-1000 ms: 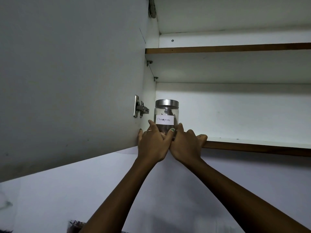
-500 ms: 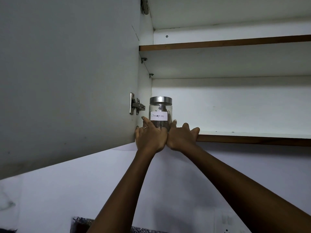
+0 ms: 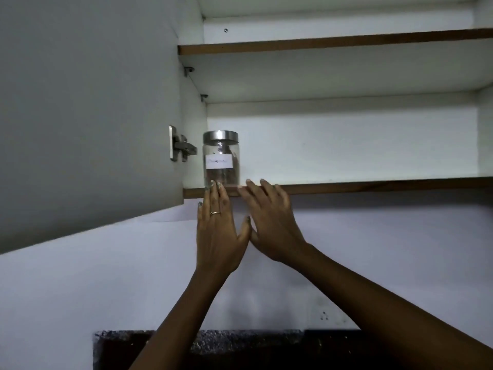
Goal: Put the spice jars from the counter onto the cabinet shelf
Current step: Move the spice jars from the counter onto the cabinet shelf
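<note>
Glass, steel-lidded spice jar with a white label stands upright at the lower cabinet shelf's left front edge. Left hand and right hand hang just below, each grip wide and empty. Best nudge it deeper, away from the lip.

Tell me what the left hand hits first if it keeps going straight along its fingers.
Most likely the spice jar: the left hand points up at its base, fingertips already overlapping the bottom of the glass above the shelf edge. Whether they touch is unclear.
</note>
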Demonstrator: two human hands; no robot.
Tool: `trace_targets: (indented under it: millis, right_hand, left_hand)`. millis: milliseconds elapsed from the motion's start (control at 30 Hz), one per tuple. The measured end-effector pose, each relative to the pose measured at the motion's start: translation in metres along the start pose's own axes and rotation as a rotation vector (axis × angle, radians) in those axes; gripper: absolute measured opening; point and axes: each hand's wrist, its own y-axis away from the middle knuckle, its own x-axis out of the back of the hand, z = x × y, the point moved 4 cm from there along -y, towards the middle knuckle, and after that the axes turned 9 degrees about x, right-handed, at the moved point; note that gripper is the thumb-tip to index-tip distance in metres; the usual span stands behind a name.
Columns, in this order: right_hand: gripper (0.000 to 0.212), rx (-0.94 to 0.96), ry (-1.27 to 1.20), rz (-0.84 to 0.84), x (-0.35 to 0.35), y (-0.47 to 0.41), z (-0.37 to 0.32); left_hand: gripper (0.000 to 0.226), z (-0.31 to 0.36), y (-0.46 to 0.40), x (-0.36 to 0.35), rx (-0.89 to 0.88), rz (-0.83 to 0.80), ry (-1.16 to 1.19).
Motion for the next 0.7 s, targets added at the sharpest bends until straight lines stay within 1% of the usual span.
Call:
trace_targets:
  millis: [67, 133, 200, 267, 367, 467, 633, 700]
  right_hand:
    - [0.060, 0.031, -0.107, 0.021, 0.009, 0.033, -0.007]
    - [0.057, 0.047, -0.125, 0.010, 0.017, 0.075, -0.011]
    - [0.050, 0.032, -0.105, -0.023, 0.028, 0.120, -0.011]
    - [0.046, -0.030, -0.086, -0.048, 0.046, 0.165, -0.006]
    - [0.045, -0.138, -0.046, -0.145, 0.077, 0.234, 0.003]
    - [0.042, -0.277, -0.009, -0.232, 0.111, 0.303, 0.015]
    - [0.039, -0.586, 0.053, -0.246, 0.158, 0.406, 0.039]
    - [0.037, -0.716, 0.092, -0.251, 0.173, 0.444, 0.046]
  left_hand:
    - [0.067, 0.011, 0.028, 0.000, -0.098, -0.019, 0.084]
    - [0.060, 0.028, 0.065, -0.007, -0.188, -0.071, 0.179]
    - [0.054, 0.045, 0.103, -0.014, -0.230, -0.127, 0.266]
    - [0.051, 0.063, 0.138, -0.024, -0.234, -0.196, 0.329]
    - [0.048, 0.095, 0.194, -0.044, -0.292, -0.345, 0.365]
    - [0.050, 0.127, 0.251, -0.068, -0.293, -0.512, 0.419]
    - [0.052, 0.172, 0.338, -0.106, -0.256, -0.739, 0.548]
    - [0.054, 0.186, 0.372, -0.119, -0.248, -0.846, 0.553]
